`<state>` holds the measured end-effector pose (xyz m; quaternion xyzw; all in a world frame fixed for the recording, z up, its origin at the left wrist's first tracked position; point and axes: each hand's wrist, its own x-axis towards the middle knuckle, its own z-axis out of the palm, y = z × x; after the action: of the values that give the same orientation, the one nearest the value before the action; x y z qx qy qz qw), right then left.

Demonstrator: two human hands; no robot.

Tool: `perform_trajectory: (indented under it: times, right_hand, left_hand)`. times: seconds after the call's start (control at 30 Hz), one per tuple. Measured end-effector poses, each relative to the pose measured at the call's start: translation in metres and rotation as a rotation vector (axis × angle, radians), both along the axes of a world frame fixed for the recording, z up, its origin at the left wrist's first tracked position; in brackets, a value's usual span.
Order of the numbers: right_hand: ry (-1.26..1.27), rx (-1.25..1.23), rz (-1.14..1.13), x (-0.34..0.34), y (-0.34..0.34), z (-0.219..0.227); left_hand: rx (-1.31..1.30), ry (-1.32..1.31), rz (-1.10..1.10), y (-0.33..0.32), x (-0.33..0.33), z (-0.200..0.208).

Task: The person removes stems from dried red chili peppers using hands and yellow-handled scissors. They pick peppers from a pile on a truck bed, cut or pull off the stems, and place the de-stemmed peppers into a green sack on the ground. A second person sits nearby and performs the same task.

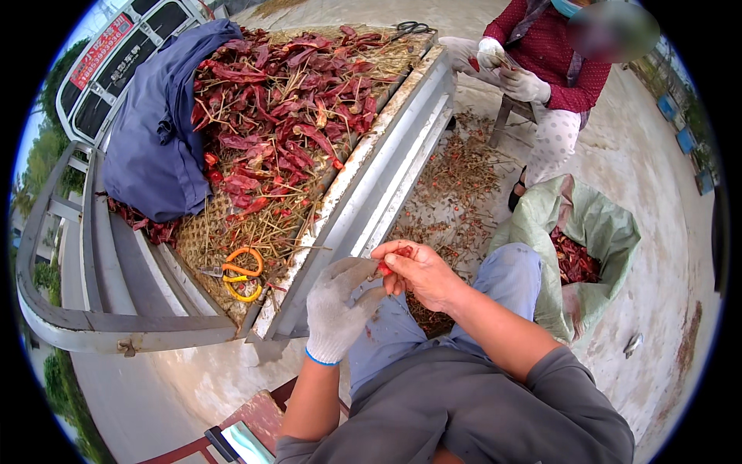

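Truck bed rail [29, 278], curved, metal: seen at the far left, well apart from both grips. Cab [116, 69], white, dark-windowed: placed beyond the rail, up and left of the grips. Cloth [151, 131], dark blue: draped over the heap's left side, up and left of the left grip. Cutters [243, 271], orange and yellow loops: laid on straw, just left of the left grip. Heap of dried red chillies [270, 116]: spread over the bed with straw, ahead and left of both grips. Left grip [340, 305], white-gloved: thumb held apart from the fingers; whether the chilli is touched by it cannot be told. Red chilli [384, 268]: clamped between thumb and fingers of the right grip, just beside the left fingertips. Right grip [425, 272], bare: closed on that chilli. Black scissors [413, 28]: left at the bed's far corner, well ahead of the grips. Plant scraps [444, 182]: scattered on the ground ahead of the right grip. Co-worker's gloved hands [523, 84]: held close together, ahead and right. Sack [541, 224], pale green, open: stood right of the right grip, with dark red chillies [573, 259] contained inside.
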<state>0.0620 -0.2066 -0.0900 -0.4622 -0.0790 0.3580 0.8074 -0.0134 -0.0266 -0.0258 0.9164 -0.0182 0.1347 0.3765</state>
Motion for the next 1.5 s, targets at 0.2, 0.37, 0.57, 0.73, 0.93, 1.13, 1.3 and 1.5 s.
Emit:
perform_trajectory:
  times: [0.2, 0.37, 0.57, 0.73, 0.93, 1.13, 1.3, 1.5]
  right_hand:
    - [-0.201, -0.035, 0.173, 0.010, -0.024, 0.016]
    - [-0.383, -0.226, 0.493, 0.040, -0.040, 0.041]
    - [-0.523, -0.515, 0.665, 0.033, -0.025, 0.046]
    - [-0.756, -0.430, 0.463, 0.015, -0.024, 0.024]
    - [-1.124, -0.396, 0.298, 0.005, -0.025, 0.011]
    - [-1.270, -0.238, 0.079, -0.001, -0.022, 0.004]
    - [-0.534, -0.452, 0.159, -0.009, -0.044, 0.024]
    - [-0.209, -0.443, 0.033, -0.014, -0.083, -0.014]
  left_hand:
    - [-0.072, 0.039, 0.058, 0.003, 0.000, 0.001]
    - [0.026, 0.084, -0.130, 0.010, 0.002, -0.003]
    - [0.117, 0.164, -0.185, 0.001, 0.007, 0.007]
    - [-0.274, 0.379, -0.095, 0.001, 0.003, -0.008]
    - [-1.172, 0.559, 0.055, -0.006, -0.008, -0.042]
    - [-1.630, 0.468, 0.037, -0.002, -0.016, -0.070]
    - [-0.010, 0.309, -0.022, 0.000, -0.005, -0.036]
    - [0.265, -0.080, 0.304, 0.063, 0.034, 0.019]
